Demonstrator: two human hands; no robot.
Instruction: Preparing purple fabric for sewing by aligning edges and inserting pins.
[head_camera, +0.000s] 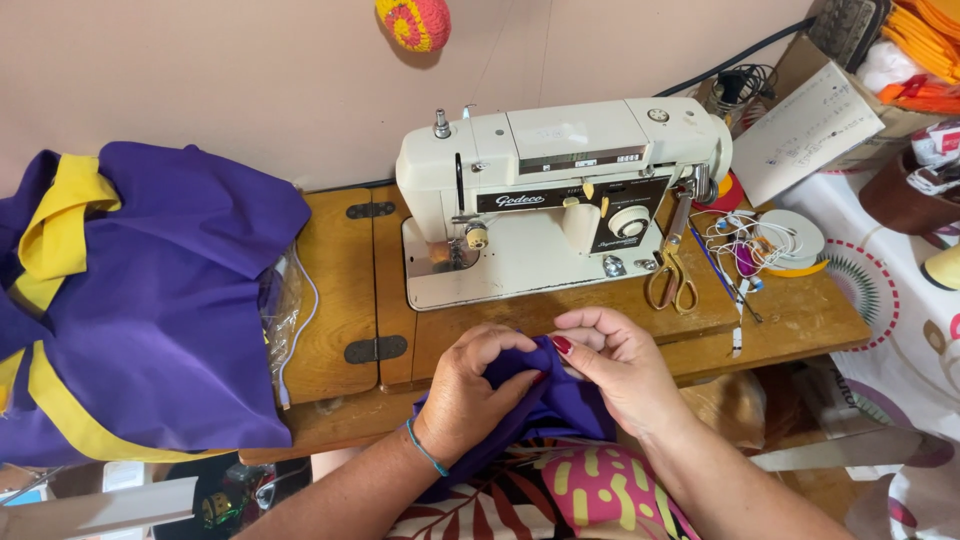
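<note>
My left hand (478, 388) and my right hand (615, 362) pinch a small piece of purple cloth (562, 404) between them, at the front edge of a wooden sewing table (800, 320). The cloth bunches up between my fingers and drops toward my lap. Just behind my hands stands a cream sewing machine (560, 195). Neither hand touches it.
A big heap of purple fabric with yellow bands (140, 300) covers the table's left end. Scissors with gold handles (672, 270), a tape measure and small sewing bits (760, 245) lie right of the machine. Papers and orange cloth (930, 50) pile up at far right.
</note>
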